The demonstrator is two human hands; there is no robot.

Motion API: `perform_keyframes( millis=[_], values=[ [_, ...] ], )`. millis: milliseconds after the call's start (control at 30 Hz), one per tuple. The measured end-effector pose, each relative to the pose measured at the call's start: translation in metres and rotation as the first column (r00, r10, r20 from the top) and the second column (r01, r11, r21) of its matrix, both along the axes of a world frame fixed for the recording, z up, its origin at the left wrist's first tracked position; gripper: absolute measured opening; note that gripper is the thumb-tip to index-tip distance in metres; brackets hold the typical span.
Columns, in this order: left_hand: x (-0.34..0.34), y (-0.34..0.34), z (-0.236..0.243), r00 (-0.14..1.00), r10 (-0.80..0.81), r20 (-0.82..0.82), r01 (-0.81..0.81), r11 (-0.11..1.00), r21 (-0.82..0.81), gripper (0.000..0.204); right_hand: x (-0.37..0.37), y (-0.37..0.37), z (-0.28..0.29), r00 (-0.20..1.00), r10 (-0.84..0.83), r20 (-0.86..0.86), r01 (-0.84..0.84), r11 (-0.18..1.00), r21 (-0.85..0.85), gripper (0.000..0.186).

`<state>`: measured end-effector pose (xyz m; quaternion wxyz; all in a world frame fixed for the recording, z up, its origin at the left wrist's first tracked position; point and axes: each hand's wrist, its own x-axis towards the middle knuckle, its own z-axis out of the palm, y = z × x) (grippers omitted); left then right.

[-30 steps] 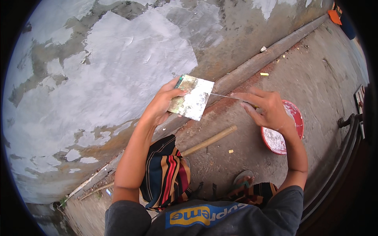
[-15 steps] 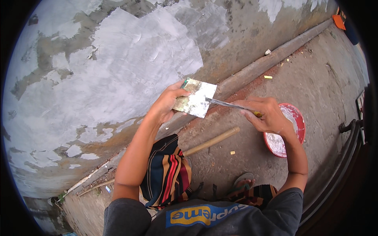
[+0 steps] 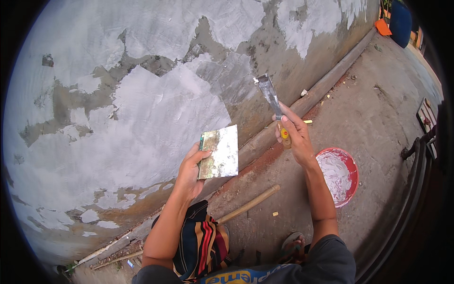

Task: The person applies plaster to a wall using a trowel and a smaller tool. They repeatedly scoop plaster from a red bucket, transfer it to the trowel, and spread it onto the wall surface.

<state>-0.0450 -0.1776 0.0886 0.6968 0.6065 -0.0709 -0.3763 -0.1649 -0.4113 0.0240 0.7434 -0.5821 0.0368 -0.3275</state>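
My left hand [image 3: 190,165] grips a flat, square metal plate [image 3: 220,154] by its left edge, thumb on top. White and brownish smears cover the plate's face. To the right and higher up, my right hand [image 3: 294,134] is closed round the yellow and wooden handle of a putty knife [image 3: 269,94]. Its grey blade points up toward the wall, with a dab of white paste at the tip. The wall [image 3: 156,104] ahead and to the left bears patches of pale filler over darker bare cement. Knife and plate are apart.
A red bucket [image 3: 353,177] of white paste stands on the concrete floor to the right. A wooden stick [image 3: 250,204] lies by my knee. Black metal bars [image 3: 402,199] run along the right side. A blue barrel [image 3: 400,23] and an orange object [image 3: 382,27] are far right.
The putty knife has left the plate and risen toward the wall in my right hand. My left hand has lowered the plate. The view has shifted, showing more wall.
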Motion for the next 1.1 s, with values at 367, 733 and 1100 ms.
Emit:
perform_keyframes(
  millis=[367, 733, 1100],
  values=[
    [-0.004, 0.013, 0.013, 0.998, 0.068, 0.013, -0.066, 0.989, -0.135, 0.042, 0.093, 0.015, 0.030, 0.888, -0.448, 0.100, 0.459, 0.871, -0.174, 0.042],
    [0.005, 0.021, 0.013, 0.999, 0.048, -0.005, -0.049, 0.986, -0.161, 0.042, 0.125, 0.012, 0.045, 0.750, -0.636, 0.182, 0.637, 0.623, -0.453, 0.045],
    [0.011, 0.027, 0.007, 0.998, 0.045, 0.042, -0.040, 0.992, -0.124, 0.050, 0.138, 0.025, 0.039, 0.750, -0.658, 0.066, 0.523, 0.529, -0.668, 0.047]
  ],
)
